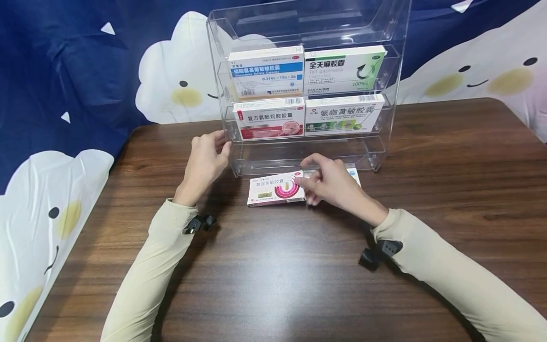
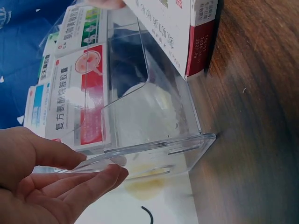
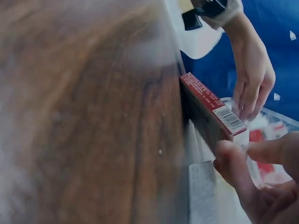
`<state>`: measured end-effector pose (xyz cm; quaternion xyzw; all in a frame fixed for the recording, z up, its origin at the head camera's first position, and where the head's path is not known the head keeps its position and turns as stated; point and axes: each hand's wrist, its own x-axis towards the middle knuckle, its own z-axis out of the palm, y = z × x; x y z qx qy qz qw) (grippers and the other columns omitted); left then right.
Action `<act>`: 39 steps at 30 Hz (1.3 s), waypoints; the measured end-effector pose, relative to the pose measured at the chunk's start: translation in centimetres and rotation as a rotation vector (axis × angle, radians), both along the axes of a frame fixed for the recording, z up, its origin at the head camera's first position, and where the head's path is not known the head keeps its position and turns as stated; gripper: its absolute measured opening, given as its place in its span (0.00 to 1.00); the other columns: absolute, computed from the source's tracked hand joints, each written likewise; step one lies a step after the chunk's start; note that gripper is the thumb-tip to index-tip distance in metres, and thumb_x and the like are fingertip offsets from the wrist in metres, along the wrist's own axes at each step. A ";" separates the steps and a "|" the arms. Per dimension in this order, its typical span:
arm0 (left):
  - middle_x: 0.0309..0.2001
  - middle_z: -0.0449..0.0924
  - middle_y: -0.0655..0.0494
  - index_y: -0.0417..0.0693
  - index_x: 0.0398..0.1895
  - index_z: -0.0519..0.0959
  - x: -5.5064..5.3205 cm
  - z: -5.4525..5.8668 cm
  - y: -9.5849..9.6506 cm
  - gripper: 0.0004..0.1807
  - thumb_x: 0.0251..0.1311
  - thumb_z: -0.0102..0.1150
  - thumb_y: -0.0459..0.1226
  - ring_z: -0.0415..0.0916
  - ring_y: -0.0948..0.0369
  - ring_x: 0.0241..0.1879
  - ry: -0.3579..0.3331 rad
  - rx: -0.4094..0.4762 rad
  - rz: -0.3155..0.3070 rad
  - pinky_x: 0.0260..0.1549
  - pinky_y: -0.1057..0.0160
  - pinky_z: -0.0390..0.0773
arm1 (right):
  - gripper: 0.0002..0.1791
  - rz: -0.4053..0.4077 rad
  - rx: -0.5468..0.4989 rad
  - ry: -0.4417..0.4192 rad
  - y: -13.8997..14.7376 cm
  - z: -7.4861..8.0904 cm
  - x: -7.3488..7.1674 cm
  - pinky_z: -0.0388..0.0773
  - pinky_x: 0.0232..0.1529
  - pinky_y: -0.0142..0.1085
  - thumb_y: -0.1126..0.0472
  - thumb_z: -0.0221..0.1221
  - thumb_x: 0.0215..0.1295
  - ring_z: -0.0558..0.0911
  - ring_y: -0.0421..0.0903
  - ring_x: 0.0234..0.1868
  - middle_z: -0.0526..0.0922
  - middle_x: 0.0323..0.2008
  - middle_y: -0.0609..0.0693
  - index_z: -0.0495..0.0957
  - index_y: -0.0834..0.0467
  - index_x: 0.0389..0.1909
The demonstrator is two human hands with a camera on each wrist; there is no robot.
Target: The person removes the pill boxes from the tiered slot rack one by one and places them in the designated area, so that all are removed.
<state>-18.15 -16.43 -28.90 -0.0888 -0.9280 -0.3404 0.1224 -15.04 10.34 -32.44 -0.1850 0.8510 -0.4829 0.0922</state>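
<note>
In the head view my left hand (image 1: 205, 159) is at the left side of a clear plastic display rack (image 1: 273, 153). The left wrist view shows its thumb and fingers on either side of the rack's side panel (image 2: 154, 145), pinching it. My right hand (image 1: 335, 185) holds a white and pink medicine box (image 1: 273, 188) by its right end, thumb in front. That box is tilted low in front of the rack's bottom tier; its red barcode edge (image 3: 212, 100) shows in the right wrist view. Another medicine box (image 1: 354, 175) lies partly hidden behind my right hand.
Several medicine boxes stand in the rack's middle tiers, among them a blue-striped box (image 1: 267, 71), a green and white box (image 1: 345, 71) and a red and white box (image 1: 270, 118). The rack stands on a brown wooden table (image 1: 273, 275), before a blue cloud-patterned cloth (image 1: 85, 71).
</note>
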 end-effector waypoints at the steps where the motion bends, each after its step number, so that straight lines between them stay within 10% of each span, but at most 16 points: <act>1: 0.46 0.81 0.36 0.26 0.53 0.76 0.0 0.0 0.0 0.18 0.63 0.52 0.29 0.82 0.49 0.47 -0.001 -0.001 0.000 0.47 0.55 0.80 | 0.19 0.018 0.056 0.083 -0.1 0.1 0.3 0.79 0.17 0.35 0.61 0.64 0.62 0.79 0.42 0.13 0.81 0.17 0.51 0.74 0.66 0.50; 6: 0.47 0.81 0.35 0.25 0.54 0.76 0.0 0.1 0.0 0.18 0.63 0.52 0.29 0.81 0.49 0.48 -0.009 0.002 0.003 0.47 0.56 0.80 | 0.14 0.140 0.314 0.531 -1.4 0.7 1.6 0.77 0.22 0.34 0.62 0.67 0.57 0.78 0.41 0.21 0.82 0.23 0.49 0.81 0.64 0.42; 10: 0.47 0.81 0.35 0.25 0.54 0.76 0.1 0.1 0.0 0.18 0.63 0.52 0.29 0.81 0.49 0.48 -0.008 0.002 0.008 0.47 0.55 0.80 | 0.14 0.342 0.451 0.692 -2.8 0.6 2.5 0.83 0.37 0.39 0.63 0.70 0.51 0.81 0.48 0.37 0.82 0.38 0.54 0.81 0.62 0.39; 18: 0.47 0.81 0.35 0.25 0.53 0.76 0.2 -0.1 0.0 0.18 0.63 0.52 0.29 0.82 0.49 0.47 0.004 -0.002 0.001 0.47 0.55 0.80 | 0.08 0.425 0.623 0.686 -3.4 0.2 2.9 0.83 0.32 0.42 0.74 0.60 0.56 0.83 0.50 0.35 0.81 0.37 0.53 0.81 0.61 0.35; 39: 0.46 0.82 0.36 0.27 0.52 0.77 0.3 0.3 0.4 0.17 0.63 0.52 0.29 0.81 0.50 0.48 0.008 0.006 -0.029 0.48 0.55 0.80 | 0.09 0.382 0.592 0.662 -2.2 0.0 1.6 0.82 0.41 0.48 0.72 0.57 0.62 0.83 0.56 0.45 0.83 0.46 0.58 0.82 0.63 0.41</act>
